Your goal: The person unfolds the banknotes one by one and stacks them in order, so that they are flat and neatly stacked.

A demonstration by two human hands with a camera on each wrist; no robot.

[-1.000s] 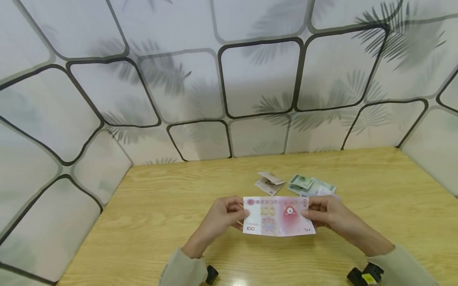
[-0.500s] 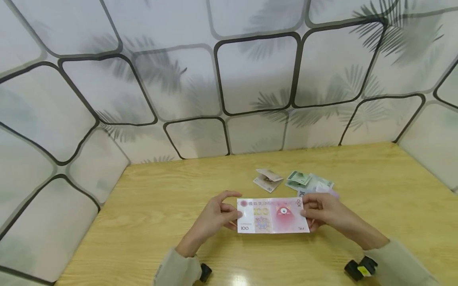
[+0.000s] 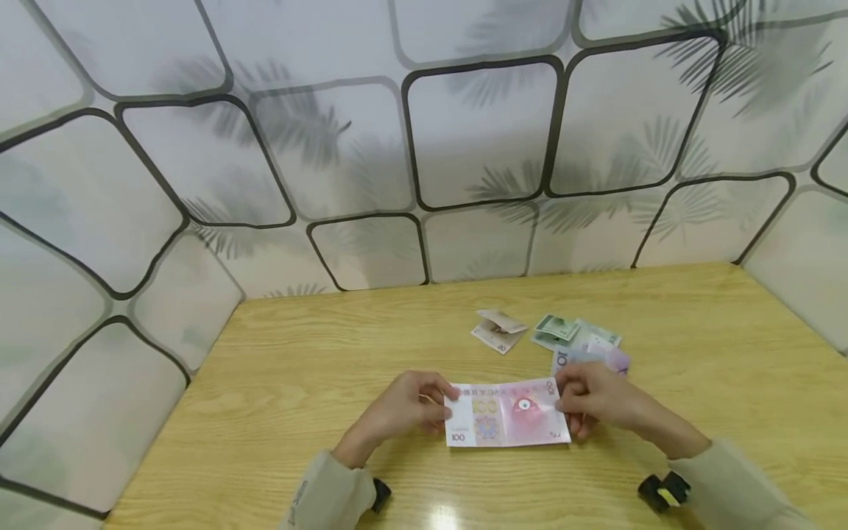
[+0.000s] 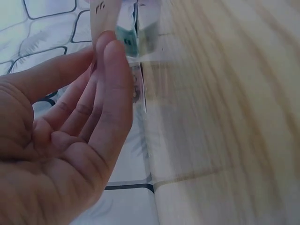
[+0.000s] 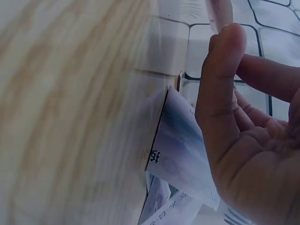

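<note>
A pink and white note marked 100 (image 3: pixel 486 427) is stretched between both hands just above the table, a crease down its middle. My left hand (image 3: pixel 404 407) pinches its left edge between thumb and fingers; in the left wrist view that hand (image 4: pixel 79 122) holds the note's end (image 4: pixel 104 18) at its fingertips. At the right edge my right hand (image 3: pixel 599 397) pinches the note. The right wrist view shows this hand (image 5: pixel 243 126) with thumb and finger on the note's end (image 5: pixel 219 11).
Beyond the note lie a folded brown note (image 3: pixel 497 335) and a loose group of green, blue-grey and purple notes (image 3: pixel 556 331), close to the right hand. Behind the wooden table (image 3: pixel 298 346) stands a patterned backdrop (image 3: pixel 477 140).
Both hands and the pink note have come lower in the head view and slightly nearer the body. The left fingers have closed further over the note's top left corner.
</note>
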